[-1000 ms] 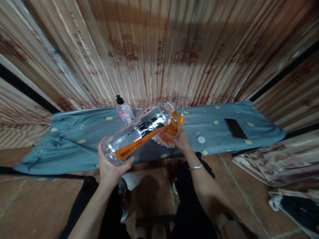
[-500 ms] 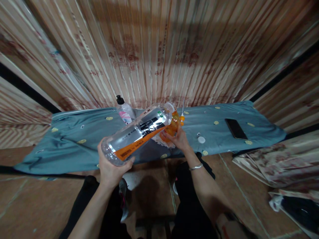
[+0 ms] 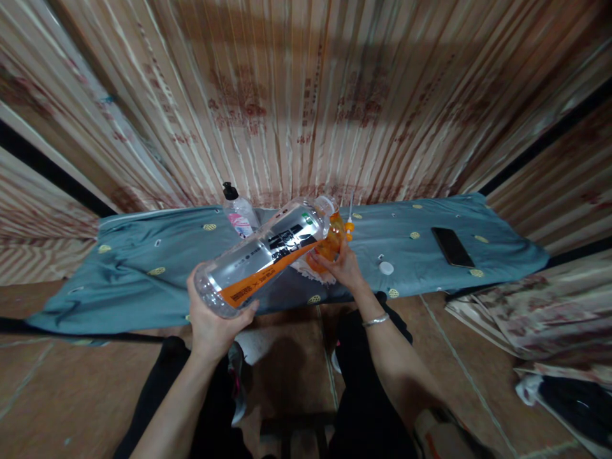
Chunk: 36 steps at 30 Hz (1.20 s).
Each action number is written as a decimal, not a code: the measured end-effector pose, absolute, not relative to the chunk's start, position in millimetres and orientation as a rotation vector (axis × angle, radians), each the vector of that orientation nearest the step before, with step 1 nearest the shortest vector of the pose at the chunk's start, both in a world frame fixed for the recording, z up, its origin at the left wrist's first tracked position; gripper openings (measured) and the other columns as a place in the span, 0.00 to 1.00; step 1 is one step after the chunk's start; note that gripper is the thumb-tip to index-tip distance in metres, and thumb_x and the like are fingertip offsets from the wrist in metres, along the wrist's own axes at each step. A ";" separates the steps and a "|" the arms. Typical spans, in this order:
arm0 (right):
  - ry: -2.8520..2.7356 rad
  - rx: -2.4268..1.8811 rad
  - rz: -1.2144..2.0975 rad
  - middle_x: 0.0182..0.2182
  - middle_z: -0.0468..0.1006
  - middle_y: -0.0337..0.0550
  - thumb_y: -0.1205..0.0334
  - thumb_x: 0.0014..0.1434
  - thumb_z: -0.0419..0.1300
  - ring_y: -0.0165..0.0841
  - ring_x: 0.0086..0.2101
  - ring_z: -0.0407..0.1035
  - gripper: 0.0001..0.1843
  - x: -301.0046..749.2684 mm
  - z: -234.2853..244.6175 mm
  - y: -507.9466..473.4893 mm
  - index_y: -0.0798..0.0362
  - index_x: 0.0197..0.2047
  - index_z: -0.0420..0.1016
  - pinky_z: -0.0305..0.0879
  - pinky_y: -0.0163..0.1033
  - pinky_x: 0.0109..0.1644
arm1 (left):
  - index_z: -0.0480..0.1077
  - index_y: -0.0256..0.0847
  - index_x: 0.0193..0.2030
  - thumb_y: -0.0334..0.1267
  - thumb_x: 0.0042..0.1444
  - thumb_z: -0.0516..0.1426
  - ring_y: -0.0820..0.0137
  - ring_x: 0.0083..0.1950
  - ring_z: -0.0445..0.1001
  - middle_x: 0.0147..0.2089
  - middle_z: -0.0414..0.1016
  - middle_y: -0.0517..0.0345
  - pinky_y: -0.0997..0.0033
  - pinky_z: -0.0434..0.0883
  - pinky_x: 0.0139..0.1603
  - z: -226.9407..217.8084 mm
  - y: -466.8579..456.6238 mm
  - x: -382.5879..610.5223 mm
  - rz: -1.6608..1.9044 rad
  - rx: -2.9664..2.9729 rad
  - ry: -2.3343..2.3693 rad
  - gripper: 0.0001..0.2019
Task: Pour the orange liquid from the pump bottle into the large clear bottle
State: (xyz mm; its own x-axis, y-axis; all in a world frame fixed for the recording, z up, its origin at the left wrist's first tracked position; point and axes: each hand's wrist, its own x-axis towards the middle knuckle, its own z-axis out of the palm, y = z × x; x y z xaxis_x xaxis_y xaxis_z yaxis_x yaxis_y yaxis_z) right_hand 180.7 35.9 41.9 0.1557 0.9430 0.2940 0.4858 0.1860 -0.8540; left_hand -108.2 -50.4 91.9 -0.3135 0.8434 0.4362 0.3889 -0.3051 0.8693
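My left hand [image 3: 210, 319] grips the base of a large clear water bottle [image 3: 265, 255] with a black and orange label. The bottle is tilted, its open mouth against the top of a small orange bottle [image 3: 329, 245]. My right hand [image 3: 342, 268], with a silver bracelet on the wrist, is wrapped round that orange bottle, which stands on a white lace mat on the blue cloth [image 3: 143, 274]. A white cap [image 3: 385, 268] lies on the cloth just right of my right hand.
A clear bottle with a black cap and pink label [image 3: 238, 213] stands behind the big bottle. A black phone [image 3: 452, 247] lies on the cloth at the right. Striped curtains hang behind. Folded fabric [image 3: 526, 312] lies on the tiled floor at the right.
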 end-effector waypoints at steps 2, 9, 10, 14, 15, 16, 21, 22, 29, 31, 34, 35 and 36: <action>-1.475 -1.440 0.583 0.52 0.84 0.56 0.45 0.51 0.73 0.51 0.50 0.81 0.46 180.5 41.5 35.9 0.55 0.67 0.65 0.79 0.57 0.56 | 0.61 0.42 0.61 0.59 0.31 0.75 0.49 0.61 0.74 0.59 0.71 0.44 0.43 0.68 0.70 90.9 -50.1 -108.7 1.647 1.538 1.562 0.51; -1.473 -1.433 0.578 0.51 0.84 0.55 0.43 0.51 0.73 0.50 0.49 0.81 0.47 179.8 40.5 35.8 0.55 0.68 0.64 0.79 0.57 0.55 | 0.62 0.41 0.60 0.58 0.34 0.74 0.50 0.61 0.74 0.58 0.71 0.44 0.44 0.67 0.70 93.3 -49.6 -107.7 1.673 1.601 1.541 0.48; -1.470 -1.435 0.583 0.51 0.84 0.55 0.43 0.51 0.73 0.50 0.49 0.81 0.47 179.6 40.9 35.6 0.55 0.68 0.64 0.79 0.57 0.55 | 0.62 0.41 0.59 0.58 0.34 0.74 0.50 0.61 0.74 0.57 0.71 0.45 0.45 0.67 0.70 93.4 -49.5 -107.5 1.678 1.607 1.545 0.48; -1.465 -1.420 0.600 0.51 0.84 0.54 0.46 0.51 0.73 0.50 0.49 0.81 0.46 178.9 43.6 34.5 0.54 0.68 0.65 0.78 0.57 0.56 | 0.62 0.42 0.59 0.60 0.33 0.74 0.51 0.60 0.74 0.56 0.71 0.47 0.46 0.68 0.69 92.2 -49.0 -107.5 1.691 1.621 1.555 0.48; -1.463 -1.415 0.602 0.51 0.84 0.54 0.46 0.52 0.73 0.50 0.49 0.81 0.46 178.8 44.3 34.2 0.55 0.67 0.65 0.78 0.58 0.56 | 0.62 0.43 0.59 0.60 0.33 0.74 0.51 0.60 0.74 0.56 0.71 0.47 0.46 0.68 0.69 91.9 -48.9 -107.5 1.693 1.620 1.553 0.49; -1.463 -1.411 0.604 0.52 0.84 0.54 0.45 0.52 0.73 0.50 0.50 0.81 0.46 178.8 44.8 34.0 0.54 0.67 0.65 0.78 0.57 0.56 | 0.62 0.43 0.59 0.61 0.33 0.74 0.51 0.61 0.74 0.56 0.71 0.48 0.46 0.68 0.69 91.6 -48.8 -107.4 1.687 1.618 1.551 0.49; -1.457 -1.431 0.618 0.51 0.84 0.55 0.46 0.51 0.74 0.49 0.50 0.81 0.46 179.1 44.7 34.1 0.55 0.67 0.65 0.78 0.55 0.56 | 0.62 0.43 0.60 0.62 0.34 0.74 0.51 0.59 0.75 0.57 0.72 0.47 0.46 0.70 0.68 92.2 -49.2 -107.8 1.670 1.628 1.568 0.49; -1.457 -1.432 0.619 0.51 0.84 0.56 0.46 0.50 0.74 0.49 0.50 0.81 0.46 179.1 44.4 34.3 0.55 0.67 0.65 0.78 0.55 0.56 | 0.62 0.43 0.59 0.62 0.34 0.74 0.51 0.59 0.75 0.56 0.72 0.47 0.46 0.70 0.68 92.3 -49.2 -108.0 1.675 1.637 1.571 0.48; -1.467 -1.441 0.607 0.51 0.84 0.56 0.47 0.51 0.73 0.50 0.50 0.81 0.46 179.8 43.6 34.7 0.56 0.67 0.65 0.78 0.57 0.57 | 0.62 0.43 0.59 0.60 0.34 0.74 0.51 0.61 0.74 0.56 0.72 0.47 0.45 0.68 0.70 92.0 -48.4 -108.2 1.674 1.620 1.552 0.48; -1.472 -1.435 0.603 0.51 0.84 0.56 0.46 0.51 0.73 0.50 0.50 0.81 0.45 180.1 43.8 34.7 0.55 0.67 0.65 0.77 0.58 0.57 | 0.62 0.42 0.59 0.60 0.34 0.74 0.51 0.61 0.74 0.56 0.72 0.47 0.46 0.68 0.70 92.0 -48.4 -107.5 1.676 1.613 1.548 0.48; -1.473 -1.424 0.610 0.52 0.84 0.56 0.47 0.50 0.74 0.50 0.50 0.81 0.45 179.8 44.6 34.7 0.55 0.66 0.66 0.77 0.58 0.57 | 0.62 0.42 0.59 0.60 0.34 0.74 0.51 0.61 0.74 0.56 0.72 0.46 0.45 0.68 0.70 91.9 -48.7 -107.2 1.672 1.621 1.548 0.48; -1.468 -1.423 0.614 0.52 0.84 0.56 0.47 0.50 0.74 0.50 0.50 0.81 0.45 179.5 44.8 34.6 0.55 0.66 0.66 0.77 0.57 0.57 | 0.62 0.42 0.59 0.59 0.34 0.74 0.51 0.61 0.74 0.57 0.72 0.46 0.45 0.67 0.70 91.9 -48.8 -107.2 1.665 1.621 1.549 0.48; -1.462 -1.425 0.614 0.51 0.84 0.55 0.47 0.50 0.74 0.49 0.50 0.81 0.45 179.1 45.0 34.6 0.55 0.66 0.65 0.77 0.57 0.57 | 0.62 0.42 0.59 0.60 0.34 0.74 0.51 0.61 0.74 0.57 0.72 0.46 0.45 0.67 0.70 91.9 -48.8 -107.3 1.660 1.619 1.551 0.48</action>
